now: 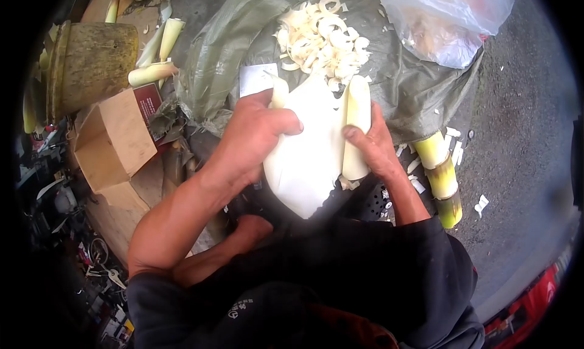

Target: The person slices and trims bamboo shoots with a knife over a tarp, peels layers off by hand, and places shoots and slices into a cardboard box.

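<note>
A broad, smooth white piece (310, 148), which looks like the inside of a bamboo shoot sheath, spreads over my lap and narrows to a point near me. My left hand (252, 127) grips its left edge, thumb pressed on the white surface; a pale rounded part sticks up above the fingers. On the other side, my right hand (377, 142) is closed around a pale, rounded length of bamboo shoot (358, 115), which stands along the white piece's right edge. Whether the two are joined I cannot tell. Just beyond lies a heap of cream-coloured cut shoot slices (325, 39).
The slices lie on a grey-green woven sack (407, 87). A clear plastic bag (453, 30) stands at the back right. Right of me lies a segmented green shoot (439, 176) among white scraps. At left are a yellow bucket (97, 63), an open cardboard box (115, 139) and more shoots (170, 39).
</note>
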Demonstrator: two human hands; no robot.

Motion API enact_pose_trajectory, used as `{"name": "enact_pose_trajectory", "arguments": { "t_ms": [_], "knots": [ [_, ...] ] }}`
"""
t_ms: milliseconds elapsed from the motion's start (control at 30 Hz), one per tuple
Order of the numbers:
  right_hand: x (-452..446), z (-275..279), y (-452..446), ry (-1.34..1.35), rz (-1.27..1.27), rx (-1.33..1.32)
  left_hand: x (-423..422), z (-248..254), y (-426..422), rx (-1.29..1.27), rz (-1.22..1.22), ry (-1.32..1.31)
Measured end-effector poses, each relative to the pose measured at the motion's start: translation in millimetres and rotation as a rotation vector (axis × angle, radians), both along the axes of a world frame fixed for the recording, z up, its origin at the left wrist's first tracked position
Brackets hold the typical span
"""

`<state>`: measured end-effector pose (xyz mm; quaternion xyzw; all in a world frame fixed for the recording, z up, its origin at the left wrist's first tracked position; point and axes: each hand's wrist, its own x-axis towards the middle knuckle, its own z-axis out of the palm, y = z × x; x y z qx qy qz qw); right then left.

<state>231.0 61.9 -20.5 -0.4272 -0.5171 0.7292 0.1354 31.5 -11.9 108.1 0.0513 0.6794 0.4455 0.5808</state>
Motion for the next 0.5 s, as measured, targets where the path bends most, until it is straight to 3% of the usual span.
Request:
{"name": "enact_pose_trajectory", "arguments": {
  "t_ms": [33, 167, 367, 467, 500],
  "knots": [
    [0.7, 4.9, 1.8, -0.059, 0.08, 0.122, -1.5, -0.8, -2.0, 0.006, -0.012, 0.001],
    [2.1, -6.3, 5.9, -0.084, 0.008, 0.025, -13.4, 4.0, -9.9, -0.036, -0.054, 0.056],
    [8.7, 2.4, 9.4, 0.139, -0.036, -0.365, -27.2, 11.8, -14.7, -0.08, -0.12, 0.185],
    [20.6, -11.8, 11.1, 0.117, -0.059, -0.32, -35.4, 3.5, -20.6, -0.089, -0.218, 0.286],
    [18.9, -20.5, 1.7, 0.075, -0.207, -0.345, -42.3, 6.6, -24.4, -0.098, -0.276, 0.371]
  ]
}}
